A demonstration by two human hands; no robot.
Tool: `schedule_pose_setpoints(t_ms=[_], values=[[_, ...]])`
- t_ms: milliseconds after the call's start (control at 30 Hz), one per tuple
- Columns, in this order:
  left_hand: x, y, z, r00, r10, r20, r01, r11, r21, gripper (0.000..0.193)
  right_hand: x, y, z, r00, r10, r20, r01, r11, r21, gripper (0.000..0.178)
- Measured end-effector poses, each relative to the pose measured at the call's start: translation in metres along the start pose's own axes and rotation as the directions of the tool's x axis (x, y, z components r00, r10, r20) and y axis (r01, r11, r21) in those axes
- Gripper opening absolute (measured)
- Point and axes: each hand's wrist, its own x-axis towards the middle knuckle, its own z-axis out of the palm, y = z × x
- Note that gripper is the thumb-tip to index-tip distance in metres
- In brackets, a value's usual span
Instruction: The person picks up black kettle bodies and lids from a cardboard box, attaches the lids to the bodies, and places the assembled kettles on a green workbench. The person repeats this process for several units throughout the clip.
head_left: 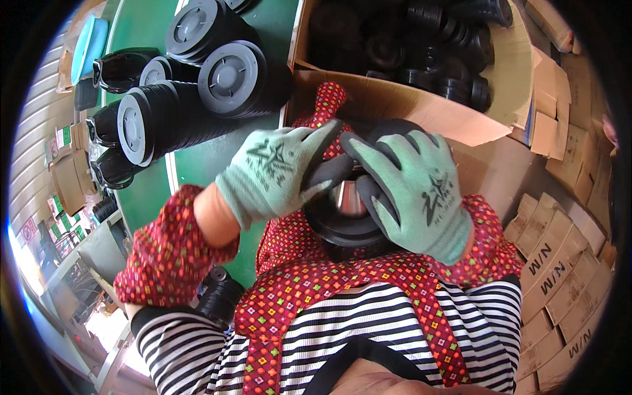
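Close in front of my body is a black round part (pixel 339 230) with a wide rim and a shiny metal centre (pixel 349 197). My left hand (pixel 283 171), in a green glove with dark fingertips, curls at the part's far left, thumb alongside the metal centre. From the right, my right hand (pixel 415 191), gloved alike, bends its fingers over the far side, its thumb lying close to the metal. Both hands are closed around the part's upper end. The palms hide what the fingertips touch there.
Stacks of black discs (pixel 135 125) lie on a green table (pixel 210 158) at the left, with glossy black pieces (pixel 125 69) beside them. Ahead right, an open cardboard box (pixel 408 105) holds many black parts. Flattened cartons (pixel 553 289) are piled at the right.
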Motion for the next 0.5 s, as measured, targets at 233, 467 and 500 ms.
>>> schedule_pose_setpoints(t_ms=[233,467,500], values=[[0.055,-0.063,0.042,0.938,0.328,-0.113,-0.343,0.926,-0.156,0.06,-0.005,-0.023,-0.02,0.968,0.156,0.196,-0.098,0.956,-0.275,0.07],[0.068,-0.067,0.052,0.881,0.377,-0.284,-0.424,0.898,-0.122,0.039,0.0,-0.022,-0.012,0.998,0.06,0.002,-0.055,0.929,-0.366,0.05],[0.066,-0.06,0.046,0.871,0.375,-0.317,-0.424,0.9,-0.1,0.032,-0.002,-0.018,-0.013,0.998,0.054,-0.027,-0.06,0.943,-0.328,0.051]])
